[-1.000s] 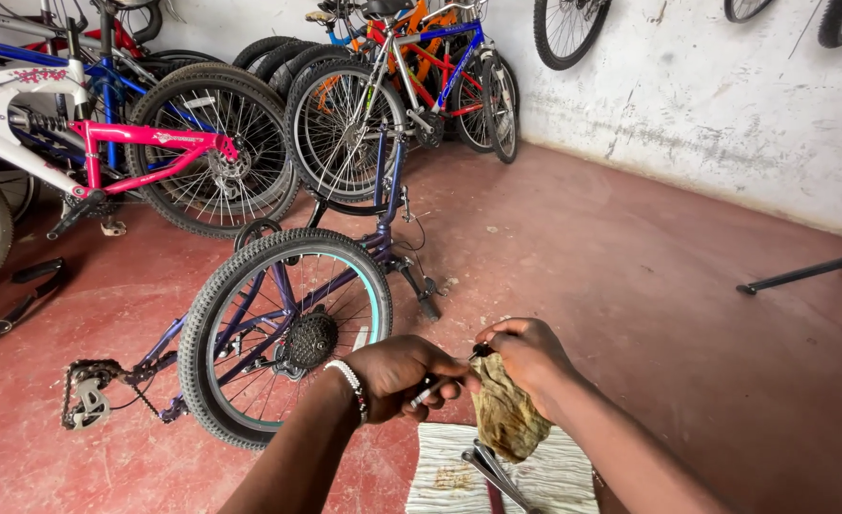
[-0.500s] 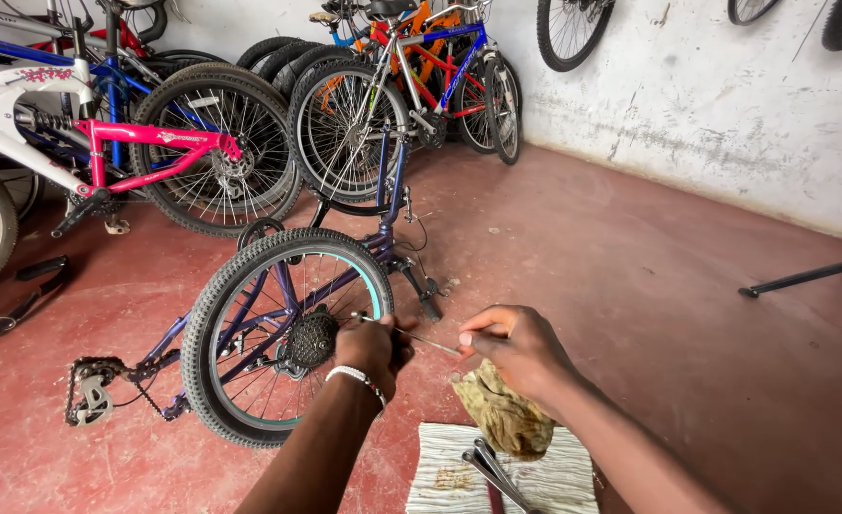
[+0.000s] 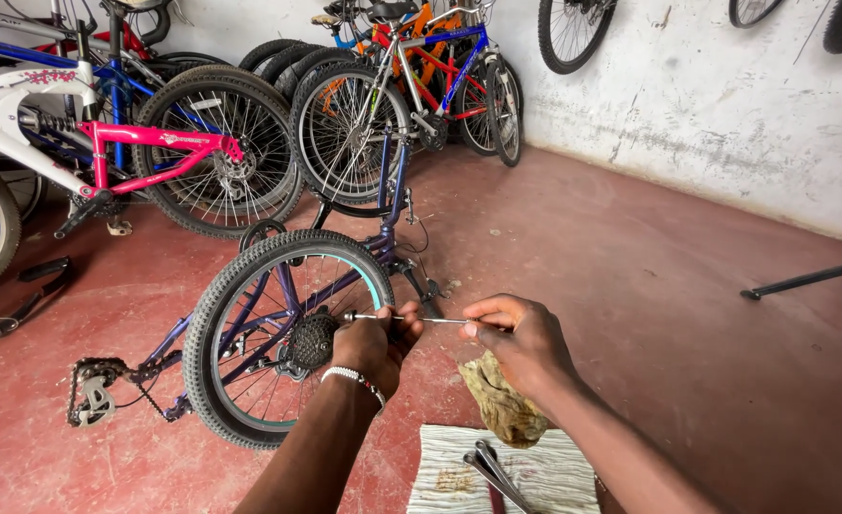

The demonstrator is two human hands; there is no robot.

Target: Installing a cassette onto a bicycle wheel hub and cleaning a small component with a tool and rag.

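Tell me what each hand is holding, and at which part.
Both hands hold one thin metal rod. The left hand grips its left end; the right hand pinches its right end and also holds a dirty rag underneath.

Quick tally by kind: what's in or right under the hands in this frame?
Thin metal axle rod, held between left hand and right hand: 1
Dirty tan rag, in right hand: 1
Striped pale cloth on the floor: 1
Grey metal tools on it: 2
Total: 5
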